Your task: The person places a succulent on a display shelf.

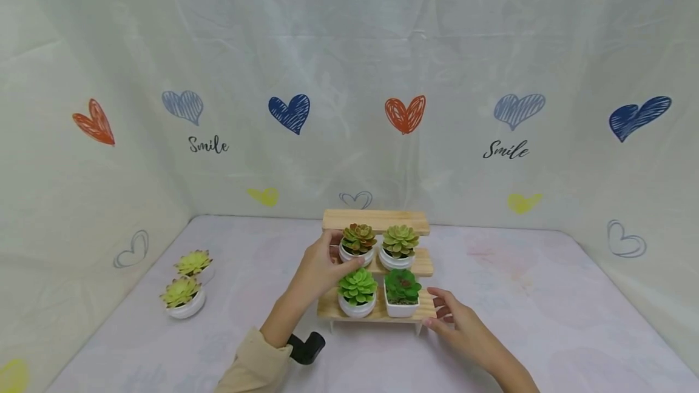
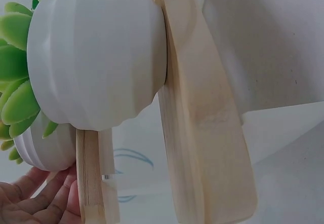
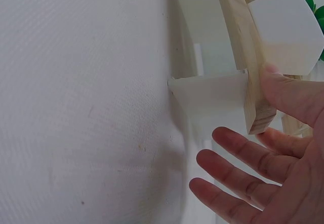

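Observation:
My left hand (image 1: 322,265) grips the white round pot of a reddish-green artificial succulent (image 1: 358,239) at the left of the middle shelf. In the left wrist view, the fingers (image 2: 40,193) lie against that pot's side. A three-tier wooden stand (image 1: 377,221) also carries a pale green succulent (image 1: 400,241) beside it. On the bottom board are a bright green succulent (image 1: 357,287) in a round pot and a dark green one (image 1: 402,288) in a square pot. My right hand (image 1: 464,329) holds the bottom board's right end between thumb and forefinger, other fingers spread.
Two yellow-green succulents in white pots, one farther back (image 1: 193,263) and one nearer (image 1: 182,298), stand at the table's left. A white cloth backdrop (image 1: 349,156) with printed hearts closes off the back and sides. The stand rests on white supports (image 3: 212,95).

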Demonstrator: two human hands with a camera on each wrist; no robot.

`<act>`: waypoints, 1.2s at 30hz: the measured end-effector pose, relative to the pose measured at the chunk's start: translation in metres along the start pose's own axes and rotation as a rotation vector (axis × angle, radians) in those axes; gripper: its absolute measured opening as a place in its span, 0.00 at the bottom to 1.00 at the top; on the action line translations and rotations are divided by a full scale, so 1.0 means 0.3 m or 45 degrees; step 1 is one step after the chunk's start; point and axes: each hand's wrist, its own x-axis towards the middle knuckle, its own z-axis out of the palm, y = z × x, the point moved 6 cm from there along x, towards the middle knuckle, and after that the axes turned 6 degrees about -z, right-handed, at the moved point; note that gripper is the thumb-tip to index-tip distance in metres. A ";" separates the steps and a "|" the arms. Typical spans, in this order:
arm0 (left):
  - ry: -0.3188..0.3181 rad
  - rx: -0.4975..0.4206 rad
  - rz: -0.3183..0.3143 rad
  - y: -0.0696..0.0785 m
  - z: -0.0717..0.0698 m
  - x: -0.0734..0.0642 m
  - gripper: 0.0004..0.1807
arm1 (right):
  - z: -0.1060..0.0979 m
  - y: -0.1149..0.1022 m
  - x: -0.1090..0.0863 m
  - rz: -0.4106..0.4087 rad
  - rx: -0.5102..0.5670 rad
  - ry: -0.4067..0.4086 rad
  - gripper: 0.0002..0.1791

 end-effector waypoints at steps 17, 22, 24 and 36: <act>0.150 0.025 0.086 -0.027 -0.107 -0.065 0.30 | 0.000 -0.005 0.001 -0.004 -0.008 -0.005 0.33; 0.240 0.140 0.165 -0.045 -0.183 -0.111 0.27 | -0.002 -0.007 -0.001 -0.002 -0.006 0.000 0.33; 0.277 0.186 0.201 -0.052 -0.214 -0.130 0.26 | -0.003 -0.007 -0.001 -0.001 0.001 0.000 0.34; 0.440 0.348 0.244 -0.120 -0.405 -0.223 0.26 | 0.000 -0.002 0.000 -0.011 0.007 0.003 0.33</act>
